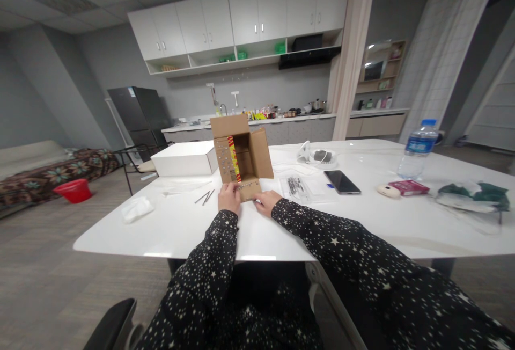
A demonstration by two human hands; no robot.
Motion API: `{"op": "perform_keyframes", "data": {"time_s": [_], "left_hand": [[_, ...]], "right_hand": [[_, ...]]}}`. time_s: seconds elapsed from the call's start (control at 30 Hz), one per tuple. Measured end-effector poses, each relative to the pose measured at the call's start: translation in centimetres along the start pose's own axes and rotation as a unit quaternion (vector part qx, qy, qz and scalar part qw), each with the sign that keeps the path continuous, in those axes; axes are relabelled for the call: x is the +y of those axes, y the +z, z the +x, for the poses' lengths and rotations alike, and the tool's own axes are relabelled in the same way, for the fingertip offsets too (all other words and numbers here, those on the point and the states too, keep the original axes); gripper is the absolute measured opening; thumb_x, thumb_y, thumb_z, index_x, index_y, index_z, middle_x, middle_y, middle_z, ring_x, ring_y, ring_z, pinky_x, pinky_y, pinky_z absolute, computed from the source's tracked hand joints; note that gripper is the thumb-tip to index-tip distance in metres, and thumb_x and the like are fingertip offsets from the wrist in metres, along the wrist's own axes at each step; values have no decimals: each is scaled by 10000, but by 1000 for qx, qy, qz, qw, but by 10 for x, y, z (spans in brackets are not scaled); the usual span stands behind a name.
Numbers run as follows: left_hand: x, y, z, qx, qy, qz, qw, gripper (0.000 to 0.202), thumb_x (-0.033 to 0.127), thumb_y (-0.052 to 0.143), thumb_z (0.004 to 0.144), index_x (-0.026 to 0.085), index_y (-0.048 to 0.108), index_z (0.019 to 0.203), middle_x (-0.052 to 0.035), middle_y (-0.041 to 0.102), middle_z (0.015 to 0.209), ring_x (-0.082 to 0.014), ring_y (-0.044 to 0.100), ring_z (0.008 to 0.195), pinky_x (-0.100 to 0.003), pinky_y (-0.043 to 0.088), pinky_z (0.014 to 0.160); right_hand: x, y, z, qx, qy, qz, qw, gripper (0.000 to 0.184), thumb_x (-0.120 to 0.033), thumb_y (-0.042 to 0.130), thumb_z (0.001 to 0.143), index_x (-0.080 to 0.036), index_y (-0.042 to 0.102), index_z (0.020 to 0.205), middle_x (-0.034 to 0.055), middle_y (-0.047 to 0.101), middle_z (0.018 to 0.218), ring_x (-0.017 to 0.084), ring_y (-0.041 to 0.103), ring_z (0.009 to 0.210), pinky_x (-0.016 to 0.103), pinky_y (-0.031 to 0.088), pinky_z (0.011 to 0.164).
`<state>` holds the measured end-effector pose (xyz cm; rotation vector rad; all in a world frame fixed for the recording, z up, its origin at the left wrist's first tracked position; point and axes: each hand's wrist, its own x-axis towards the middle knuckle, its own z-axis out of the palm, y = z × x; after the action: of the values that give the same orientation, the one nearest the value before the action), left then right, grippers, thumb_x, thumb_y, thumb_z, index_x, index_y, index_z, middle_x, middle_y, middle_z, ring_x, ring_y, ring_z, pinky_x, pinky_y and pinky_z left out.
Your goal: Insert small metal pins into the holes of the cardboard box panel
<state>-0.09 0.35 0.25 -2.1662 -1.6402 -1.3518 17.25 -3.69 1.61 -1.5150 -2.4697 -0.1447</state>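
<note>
In the head view an open cardboard box stands on the white table in front of me, its opening toward me and flaps spread. Small studs dot its left flap, which also carries a yellow and red strip. My left hand is closed, fingers curled over the near flap at its left side. My right hand pinches the same flap's lower right corner; its fingertips are partly hidden. Left of my left hand lie several thin dark sticks. A clear bag of small dark pieces lies right of the box.
Behind the box at left is a white box; a crumpled tissue lies nearer. To the right are a phone, a coiled white cable, a maroon packet, a water bottle and a green bundle.
</note>
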Motion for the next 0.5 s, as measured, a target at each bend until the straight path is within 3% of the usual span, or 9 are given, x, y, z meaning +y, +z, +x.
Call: {"op": "perform_keyframes", "data": {"time_s": [0.5], "left_hand": [[7, -3, -3, 12, -20, 2, 1000, 139, 207, 492, 754, 197, 613, 823, -55, 573, 836, -188, 572, 821, -317, 461, 785]], "right_hand": [[-1, -2, -2, -5, 5, 1, 1000, 325, -311, 359, 880, -241, 594, 1094, 52, 679, 995, 184, 618, 878, 276, 399, 757]]}}
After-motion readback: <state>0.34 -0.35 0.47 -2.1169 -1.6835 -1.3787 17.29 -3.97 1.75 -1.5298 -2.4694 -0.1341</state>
